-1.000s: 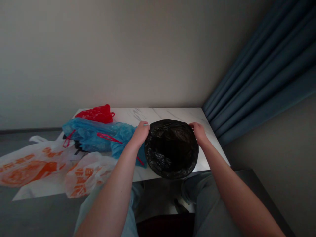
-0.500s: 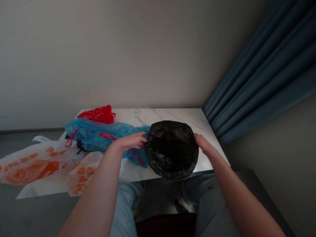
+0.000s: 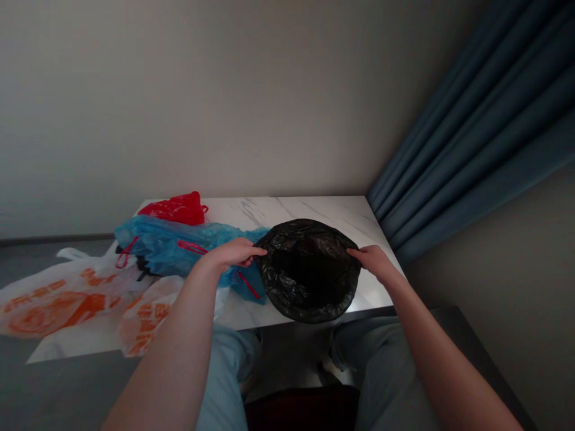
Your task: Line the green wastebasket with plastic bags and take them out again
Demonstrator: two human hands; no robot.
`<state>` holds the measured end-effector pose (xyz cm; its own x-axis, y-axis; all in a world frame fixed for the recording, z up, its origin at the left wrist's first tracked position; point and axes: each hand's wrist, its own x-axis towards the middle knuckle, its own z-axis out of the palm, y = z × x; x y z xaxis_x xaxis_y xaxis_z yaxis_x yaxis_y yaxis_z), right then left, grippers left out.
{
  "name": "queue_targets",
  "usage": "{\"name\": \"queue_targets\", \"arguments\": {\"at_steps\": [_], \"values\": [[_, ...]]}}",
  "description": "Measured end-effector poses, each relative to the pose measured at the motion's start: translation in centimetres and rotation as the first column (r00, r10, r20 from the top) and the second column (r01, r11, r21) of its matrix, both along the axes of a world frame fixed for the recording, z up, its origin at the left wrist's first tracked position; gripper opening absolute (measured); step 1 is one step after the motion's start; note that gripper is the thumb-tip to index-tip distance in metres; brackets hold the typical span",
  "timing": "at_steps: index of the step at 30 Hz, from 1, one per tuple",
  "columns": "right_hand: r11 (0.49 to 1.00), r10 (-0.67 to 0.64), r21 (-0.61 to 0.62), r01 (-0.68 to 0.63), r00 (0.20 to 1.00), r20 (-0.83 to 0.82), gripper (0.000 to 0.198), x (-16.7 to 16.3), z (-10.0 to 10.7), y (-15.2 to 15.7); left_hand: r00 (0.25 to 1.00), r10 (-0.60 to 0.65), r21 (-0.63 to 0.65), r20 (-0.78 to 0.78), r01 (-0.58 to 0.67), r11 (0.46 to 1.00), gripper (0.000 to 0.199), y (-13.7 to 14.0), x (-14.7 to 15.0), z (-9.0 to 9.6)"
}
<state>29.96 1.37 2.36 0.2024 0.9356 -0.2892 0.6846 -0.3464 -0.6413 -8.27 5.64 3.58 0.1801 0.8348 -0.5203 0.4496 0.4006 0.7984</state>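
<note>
A black plastic garbage bag [image 3: 309, 302] is spread wide at its mouth above the front edge of the white marbled table [image 3: 359, 218]; its inside is dark. My left hand [image 3: 238, 251] pinches the rim on the left, thumb over the edge. On the opposite side my right hand [image 3: 371, 258] grips the rim between thumb and fingers. The rim is pulled out to a point at both hands. Beside my left hand lies a crumpled blue plastic bag [image 3: 162, 239] with pink drawstrings.
A red plastic bag [image 3: 177, 209] lies at the table's back left. White bags with orange print [image 3: 58, 299] spread over the left end and past its edge. A wall stands behind the table, and a blue curtain [image 3: 471, 143] hangs at the right.
Both hands have closed on the rim of the black bag, where the left fingers were loose against its side before. The rim is now stretched sideways into corners.
</note>
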Motion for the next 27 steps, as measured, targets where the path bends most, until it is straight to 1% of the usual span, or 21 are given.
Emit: {"name": "queue_targets", "arguments": {"at_steps": [2, 3, 6, 8, 10, 13, 15, 18, 20, 22, 24, 26, 27], "values": [[0.999, 0.002, 0.042, -0.005, 0.997, 0.075, 0.05, -0.2, 0.2, 0.0, 0.999, 0.033, 0.006, 0.01, -0.033, 0.999, 0.029, -0.1, 0.3, 0.2], [0.999, 0.002, 0.035, -0.004, 0.997, 0.072, 0.05, -0.3, 0.4, 0.0, 0.998, 0.057, 0.008, 0.029, -0.058, 0.998, 0.026, -0.2, 0.4, 0.4], [0.999, 0.006, -0.053, -0.007, 1.0, -0.009, 0.051, -1.1, 1.3, -0.5, 0.99, 0.114, 0.028, 0.087, -0.117, 0.993, 0.021, -0.4, 1.0, 0.9], [0.995, 0.046, -0.08, -0.053, 0.995, -0.086, 0.053, -1.7, 2.0, -0.9, 0.983, 0.143, 0.051, 0.116, -0.149, 0.987, 0.022, -0.4, 1.2, 1.0], [0.988, 0.108, -0.083, -0.127, 0.973, -0.202, 0.055, -2.3, 2.8, -1.3, 0.973, 0.168, 0.061, 0.159, -0.18, 0.982, 0.024, -0.2, 1.4, 1.1], [0.964, 0.189, -0.089, -0.249, 0.886, -0.424, 0.053, -3.0, 3.5, -1.5, 0.952, 0.184, 0.055, 0.246, -0.203, 0.978, 0.024, 0.1, 1.8, 1.2], [0.943, 0.224, -0.092, -0.318, 0.817, -0.532, 0.051, -3.6, 3.5, -1.5, 0.935, 0.173, 0.055, 0.31, -0.199, 0.978, 0.024, 0.2, 2.3, 1.3], [0.911, 0.275, -0.082, -0.405, 0.742, -0.612, 0.049, -4.5, 3.3, -1.3, 0.901, 0.144, 0.074, 0.409, -0.19, 0.979, 0.033, 0.2, 3.4, 1.6], [0.897, 0.287, -0.079, -0.436, 0.708, -0.645, 0.046, -5.4, 3.2, -1.2, 0.881, 0.152, 0.085, 0.449, -0.211, 0.974, 0.042, 0.2, 4.4, 1.7], [0.904, 0.272, -0.068, -0.421, 0.692, -0.669, 0.04, -6.1, 3.2, -1.0, 0.87, 0.193, 0.083, 0.453, -0.257, 0.963, 0.048, 0.3, 5.3, 1.5], [0.939, 0.249, -0.012, -0.342, 0.705, -0.664, 0.036, -6.5, 3.2, -0.6, 0.865, 0.277, 0.081, 0.417, -0.339, 0.937, 0.052, 0.5, 5.9, 1.2], [0.978, 0.208, 0.122, -0.168, 0.757, -0.619, 0.034, -6.5, 3.1, 0.1, 0.856, 0.377, 0.064, 0.353, -0.424, 0.903, 0.05, 0.7, 6.1, 0.8], [0.978, 0.167, 0.203, -0.055, 0.789, -0.591, 0.033, -6.3, 2.9, 0.6, 0.855, 0.418, 0.048, 0.307, -0.453, 0.89, 0.045, 0.7, 6.0, 0.5]]}}
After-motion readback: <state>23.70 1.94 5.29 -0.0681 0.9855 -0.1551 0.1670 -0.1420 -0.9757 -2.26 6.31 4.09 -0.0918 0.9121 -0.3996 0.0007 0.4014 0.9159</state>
